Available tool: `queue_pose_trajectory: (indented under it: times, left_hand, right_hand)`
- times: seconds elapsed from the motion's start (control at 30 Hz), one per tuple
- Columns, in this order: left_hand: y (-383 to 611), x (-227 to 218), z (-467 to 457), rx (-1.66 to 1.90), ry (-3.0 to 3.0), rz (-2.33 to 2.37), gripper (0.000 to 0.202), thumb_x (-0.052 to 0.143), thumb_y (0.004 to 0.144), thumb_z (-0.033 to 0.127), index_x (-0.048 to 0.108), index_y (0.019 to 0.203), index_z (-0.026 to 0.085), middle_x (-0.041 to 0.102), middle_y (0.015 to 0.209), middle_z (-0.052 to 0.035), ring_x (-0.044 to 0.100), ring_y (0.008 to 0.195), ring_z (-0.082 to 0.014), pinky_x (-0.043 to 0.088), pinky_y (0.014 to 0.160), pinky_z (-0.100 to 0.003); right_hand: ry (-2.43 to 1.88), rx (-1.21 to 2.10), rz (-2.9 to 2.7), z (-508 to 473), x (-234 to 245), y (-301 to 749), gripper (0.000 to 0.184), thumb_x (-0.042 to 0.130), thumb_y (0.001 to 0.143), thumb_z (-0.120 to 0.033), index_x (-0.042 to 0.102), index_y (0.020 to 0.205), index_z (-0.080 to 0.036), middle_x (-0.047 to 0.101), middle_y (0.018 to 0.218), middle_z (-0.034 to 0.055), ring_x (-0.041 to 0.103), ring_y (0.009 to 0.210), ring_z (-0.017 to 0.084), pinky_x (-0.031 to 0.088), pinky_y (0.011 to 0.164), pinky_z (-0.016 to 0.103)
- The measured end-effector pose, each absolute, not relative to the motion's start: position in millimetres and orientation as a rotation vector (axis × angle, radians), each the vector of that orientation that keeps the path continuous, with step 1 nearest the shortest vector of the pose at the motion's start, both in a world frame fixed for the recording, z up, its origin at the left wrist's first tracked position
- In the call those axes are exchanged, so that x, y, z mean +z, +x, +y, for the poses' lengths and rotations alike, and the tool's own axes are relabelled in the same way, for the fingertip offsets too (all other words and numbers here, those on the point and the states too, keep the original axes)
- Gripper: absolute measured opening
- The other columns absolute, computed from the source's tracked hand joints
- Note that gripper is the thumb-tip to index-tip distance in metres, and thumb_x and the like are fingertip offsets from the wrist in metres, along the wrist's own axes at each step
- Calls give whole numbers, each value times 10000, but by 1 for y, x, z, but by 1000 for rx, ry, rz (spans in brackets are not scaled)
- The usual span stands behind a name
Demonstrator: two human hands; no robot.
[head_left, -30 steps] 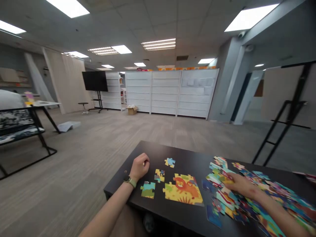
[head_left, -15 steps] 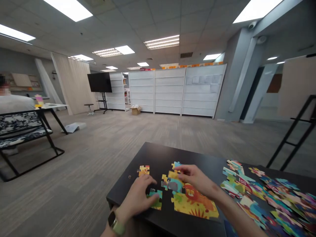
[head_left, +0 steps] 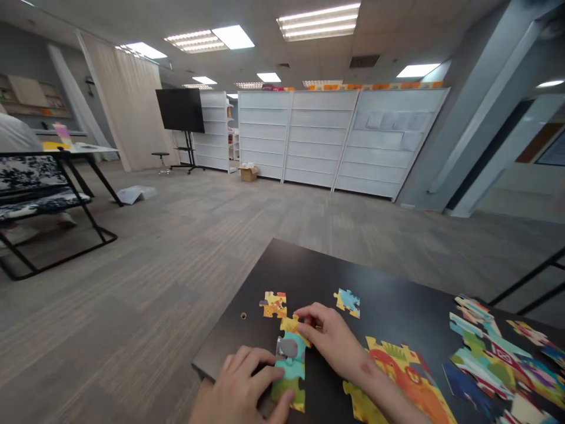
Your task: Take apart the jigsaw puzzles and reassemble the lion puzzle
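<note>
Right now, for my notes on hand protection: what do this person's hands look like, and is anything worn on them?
The left hand and right hand are bare, with no gloves or rings showing. The right forearm has no sleeve, and a small dark mark shows near the right wrist. The left wrist is out of view.

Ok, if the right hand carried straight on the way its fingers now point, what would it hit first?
The yellow puzzle piece at the end of the teal piece, right at the fingertips of the right hand. They may already touch; depth is hard to judge here.
</note>
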State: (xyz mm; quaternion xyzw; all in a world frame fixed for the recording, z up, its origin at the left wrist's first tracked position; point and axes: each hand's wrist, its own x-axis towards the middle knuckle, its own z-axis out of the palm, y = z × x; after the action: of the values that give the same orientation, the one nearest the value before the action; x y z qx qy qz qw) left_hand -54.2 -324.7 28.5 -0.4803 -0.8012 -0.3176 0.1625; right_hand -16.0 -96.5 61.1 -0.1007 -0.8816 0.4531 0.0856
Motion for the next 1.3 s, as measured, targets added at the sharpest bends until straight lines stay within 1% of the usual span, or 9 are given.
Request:
queue_pose_trajectory:
  times: [0.23, 0.33, 0.43, 0.57, 0.73, 0.83, 1.0, 1.13, 1.3]
  left_hand:
    - [-59, 21, -325, -868, -1390, -2322, 229, 749, 773, 262, 675, 981, 325, 712, 983, 56, 681, 846, -172, 521, 664, -272]
    - [-60, 23, -324, -771, -1399, -2318, 332, 744, 755, 265, 665, 1072, 320, 706, 1063, 38, 681, 903, -185, 535, 692, -272]
    - [-61, 27, -322, -603, -1442, -2261, 426, 719, 754, 265, 648, 1170, 318, 692, 1192, 14, 677, 957, -211, 545, 711, -286]
    - [-62, 31, -322, -521, -1522, -2211, 379, 703, 783, 287, 664, 1157, 327, 707, 1204, 35, 679, 947, -213, 542, 685, -283]
    - [-64, 26, -324, -526, -1532, -2286, 398, 729, 792, 353, 659, 1184, 342, 680, 1272, 27, 673, 995, -224, 542, 731, -281]
    - [-66, 21, -325, -525, -1550, -2283, 443, 759, 779, 441, 654, 1200, 350, 682, 1273, 24, 679, 1000, -231, 545, 723, -284]
    - [-67, 21, -325, -493, -1525, -2288, 446, 747, 804, 437, 644, 1228, 347, 676, 1288, 21, 684, 1015, -223, 550, 722, -275]
    - [-65, 21, -325, -449, -1528, -2297, 433, 718, 825, 404, 631, 1247, 353, 666, 1306, 37, 689, 1000, -206, 553, 702, -257]
    - [-64, 19, -323, -457, -1487, -2315, 428, 711, 800, 384, 652, 1222, 348, 675, 1287, 11, 687, 1003, -224, 558, 734, -273]
  right_hand:
    - [-282, 1215, -2718, -100, 62, -14, 258, 565, 922, -256, 728, 1119, -226, 607, 917, 20, 584, 745, 148, 449, 703, 274]
    - [-251, 1103, -2766, -104, 66, -10, 268, 543, 950, -240, 709, 1159, -236, 620, 970, 26, 595, 789, 152, 440, 727, 284]
    - [-233, 947, -2844, -108, 67, -6, 229, 556, 958, -236, 723, 1113, -258, 641, 984, 29, 601, 907, 190, 426, 816, 336]
    - [-156, 834, -2871, -113, 65, -1, 195, 600, 944, -224, 721, 1087, -279, 656, 983, 26, 578, 970, 216, 410, 886, 393]
    - [-143, 863, -2698, -101, 65, 1, 352, 340, 1020, -173, 657, 1165, -222, 660, 1042, 73, 582, 992, 214, 458, 908, 399]
    - [-224, 897, -2711, -79, 72, 6, 398, 294, 1002, -161, 639, 1198, -183, 667, 1084, 102, 606, 1037, 220, 480, 955, 412]
    - [-275, 790, -2855, -49, 85, 29, 358, 466, 937, -245, 640, 1246, -197, 624, 1307, 118, 544, 1253, 267, 392, 1116, 489]
    - [-258, 790, -2913, -51, 80, 45, 472, 654, 830, -292, 618, 1289, -194, 579, 1372, 137, 500, 1304, 301, 373, 1135, 501]
    - [-220, 919, -2862, -61, 71, 46, 356, 668, 788, -199, 664, 1143, -216, 631, 1273, 106, 550, 1228, 273, 410, 1097, 451]
